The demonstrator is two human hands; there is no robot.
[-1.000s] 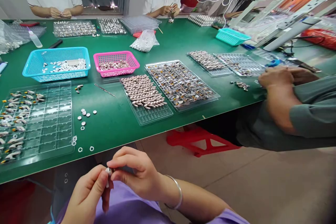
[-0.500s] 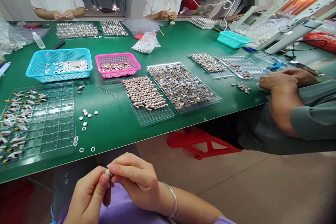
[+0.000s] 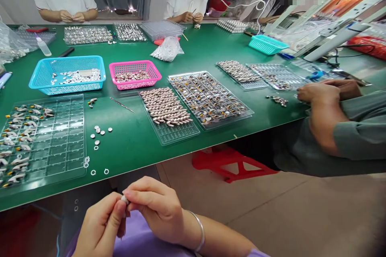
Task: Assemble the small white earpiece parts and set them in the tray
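Small pale part (image 3: 124, 199) is pinched by left hand (image 3: 99, 223) and right hand (image 3: 161, 209) together (its shape largely hidden), held over purple clothing (image 3: 137, 233), just off the near edge of the green bench (image 3: 126, 144).

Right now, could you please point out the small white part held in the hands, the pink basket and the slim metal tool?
Small white part (image 3: 124, 199): head view, on its exposed upper end.
Pink basket (image 3: 136, 85): head view, on its near wall.
Slim metal tool (image 3: 122, 105): head view, middle of its shaft.
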